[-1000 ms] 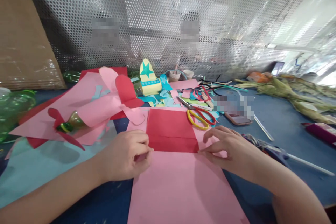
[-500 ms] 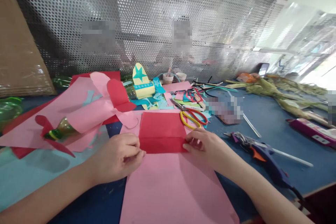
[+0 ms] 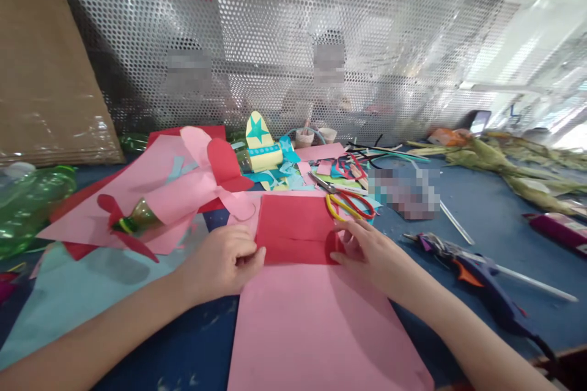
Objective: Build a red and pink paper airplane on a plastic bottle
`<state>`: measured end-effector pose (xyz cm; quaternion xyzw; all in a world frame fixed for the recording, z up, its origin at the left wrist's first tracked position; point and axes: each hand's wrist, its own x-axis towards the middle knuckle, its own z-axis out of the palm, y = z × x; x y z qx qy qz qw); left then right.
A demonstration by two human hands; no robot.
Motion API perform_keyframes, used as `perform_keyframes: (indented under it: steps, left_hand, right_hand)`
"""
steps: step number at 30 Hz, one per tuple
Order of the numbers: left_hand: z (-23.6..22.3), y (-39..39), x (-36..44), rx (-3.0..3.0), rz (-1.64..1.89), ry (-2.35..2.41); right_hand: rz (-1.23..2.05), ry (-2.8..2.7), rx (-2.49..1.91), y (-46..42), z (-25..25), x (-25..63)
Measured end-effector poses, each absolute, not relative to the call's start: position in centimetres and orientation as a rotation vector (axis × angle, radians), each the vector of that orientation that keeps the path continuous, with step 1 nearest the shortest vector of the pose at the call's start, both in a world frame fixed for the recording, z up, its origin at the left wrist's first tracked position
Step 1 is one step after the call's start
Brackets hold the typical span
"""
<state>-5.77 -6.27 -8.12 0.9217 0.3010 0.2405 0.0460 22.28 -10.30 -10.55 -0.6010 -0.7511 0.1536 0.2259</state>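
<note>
A folded piece of red paper lies on a large pink sheet in front of me. A crease or flap edge runs across its lower part. My left hand has its fingers curled at the red paper's left edge, the thumb close to the lower left corner. At the right edge my right hand pinches the paper between thumb and fingers. Just above that hand rest scissors with red and yellow handles, partly over the pink sheet.
A pink paper-covered bottle with red paper pieces stands out on the left, near green bottles. Paper scraps and a yellow-and-blue craft lie behind. On the right are a glue gun and dried husks.
My view has turned a little left, so everything appears shifted right. Both hands stay at the sides of the red paper, with only slight finger movement.
</note>
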Motion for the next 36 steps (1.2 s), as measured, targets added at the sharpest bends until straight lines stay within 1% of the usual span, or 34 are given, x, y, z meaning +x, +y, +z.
perform_keyframes:
  steps: [3,6,9,11,16,23,27,33,36]
  left_hand:
    - [-8.2,-6.0,-5.8,2.706,0.744,1.15]
    - [-8.3,-5.9,-5.8,2.538,0.622,1.305]
    - [-8.4,-6.0,-5.7,2.449,0.5,1.347]
    - [-8.4,-6.2,-5.7,2.413,0.482,1.337]
    - [-8.4,-6.4,-5.8,2.296,0.538,1.309]
    - [-9.2,-6.9,-5.4,2.258,0.797,1.265]
    - [-9.3,-6.6,-5.3,2.102,0.851,1.279]
    - [-7.5,-6.8,-5.1,1.399,0.857,1.062]
    - [-6.6,-7.1,-4.8,1.187,0.864,1.016]
  right_hand:
    - [0.436,-2.049,-1.703,-10.2,-10.6,22.4]
    - [0.429,-2.044,-1.714,-10.2,-10.5,22.4]
    - [0.411,-2.037,-1.74,-10.2,-10.3,22.3]
    - [0.399,-2.04,-1.752,-10.3,-10.1,22.2]
    - [0.446,-2.107,-1.696,-10.5,-9.3,21.7]
    - [0.499,-2.106,-1.646,-10.6,-8.7,21.2]
    - [0.373,-2.067,-1.647,-10.6,-9.1,21.2]
    - [-0.031,-1.92,-1.607,-8.3,-11.2,23.3]
    - [-0.065,-1.94,-1.645,-6.9,-12.7,24.6]
